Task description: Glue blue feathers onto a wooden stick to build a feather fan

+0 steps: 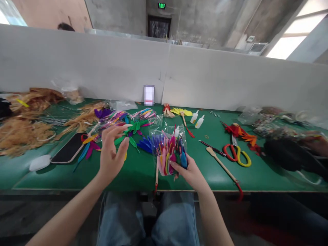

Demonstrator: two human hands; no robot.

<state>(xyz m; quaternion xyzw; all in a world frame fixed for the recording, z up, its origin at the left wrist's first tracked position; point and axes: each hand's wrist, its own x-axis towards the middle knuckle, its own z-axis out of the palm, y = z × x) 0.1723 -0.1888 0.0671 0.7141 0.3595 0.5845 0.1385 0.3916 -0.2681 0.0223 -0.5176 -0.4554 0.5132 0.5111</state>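
Note:
My right hand (188, 172) grips the lower end of a clear plastic bag of mixed coloured feathers (167, 147), which stands on the green table (143, 177) near its front edge. My left hand (112, 150) hovers open to the left of the bag, fingers spread and empty, just above loose green feathers (132, 131). A thin wooden stick with a red tip (156, 176) lies under the bag.
A phone (68, 152) and a white oval object (39, 163) lie left. Straw-like fibre heaps (23, 133) fill the far left. Two glue bottles (197, 119), scissors (237, 153), a wooden stick (222, 167) and orange feathers sit right. Another person's dark sleeve (289, 155) rests at right.

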